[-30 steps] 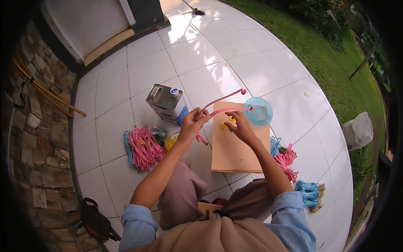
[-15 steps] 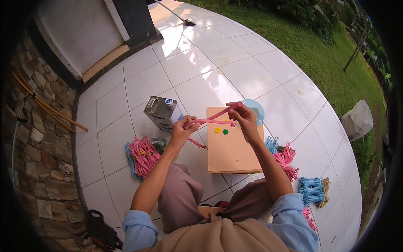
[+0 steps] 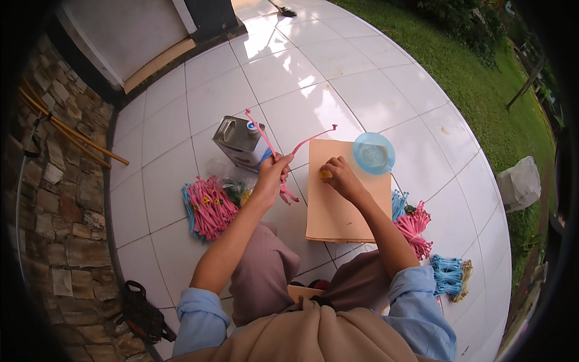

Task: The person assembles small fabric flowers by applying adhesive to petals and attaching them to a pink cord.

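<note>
Two pink strips (image 3: 265, 137) rise from our closed left hand (image 3: 271, 175); right hand (image 3: 338, 175), apparently pinching a small yellow piece (image 3: 325, 174), rests just beside on the tan board (image 3: 338, 205).

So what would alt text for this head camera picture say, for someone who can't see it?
Seen from above, a seated person's left hand holds up thin pink strips while the right hand presses a small yellow piece onto a tan board on the white tiled floor. A metal can, blue dish and pink bundles lie around.
</note>
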Available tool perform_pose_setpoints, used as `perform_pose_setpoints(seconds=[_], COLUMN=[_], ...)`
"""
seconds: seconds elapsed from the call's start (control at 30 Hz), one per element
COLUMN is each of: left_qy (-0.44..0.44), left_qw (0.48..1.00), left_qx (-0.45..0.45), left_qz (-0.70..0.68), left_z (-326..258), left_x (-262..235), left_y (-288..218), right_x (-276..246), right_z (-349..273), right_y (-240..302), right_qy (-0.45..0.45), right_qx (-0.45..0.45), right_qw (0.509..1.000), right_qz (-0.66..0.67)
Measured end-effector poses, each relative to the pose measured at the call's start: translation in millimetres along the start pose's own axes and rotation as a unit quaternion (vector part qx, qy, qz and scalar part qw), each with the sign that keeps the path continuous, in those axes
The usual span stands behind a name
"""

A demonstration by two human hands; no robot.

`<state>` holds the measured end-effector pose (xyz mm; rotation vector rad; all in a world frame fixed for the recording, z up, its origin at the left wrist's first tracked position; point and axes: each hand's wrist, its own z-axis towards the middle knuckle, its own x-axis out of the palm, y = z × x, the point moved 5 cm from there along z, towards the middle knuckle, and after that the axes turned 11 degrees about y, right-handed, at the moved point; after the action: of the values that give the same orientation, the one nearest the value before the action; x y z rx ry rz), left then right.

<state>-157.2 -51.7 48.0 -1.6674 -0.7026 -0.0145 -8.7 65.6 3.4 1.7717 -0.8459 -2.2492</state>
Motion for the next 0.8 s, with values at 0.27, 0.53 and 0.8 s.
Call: perform_pose_setpoints(seconds=[0.27,0.53,0.8], left_qy=[0.005,0.011,0.019], left_qw=[1.000,0.997,0.980], left_qx=[-0.013,0.009,0.127], left_qz=[0.023,0.081,0.149], left_z=[-0.7,-6.6,-15.8], left_x=[9.2,14.8,40.7], left_y=[-0.1,-12.0,-26.1], right_x=[-4.0,-53.1,-95.6], right_z=[-1.7,1.3,-2.4], right_y=[3.3,40.5,63.1], right_qy=[0.003,-0.056,-0.163], right_qx=[-0.013,0.043,0.061], right_qw=[1.000,0.982,0.870], right_qz=[0.015,0.173,0.462])
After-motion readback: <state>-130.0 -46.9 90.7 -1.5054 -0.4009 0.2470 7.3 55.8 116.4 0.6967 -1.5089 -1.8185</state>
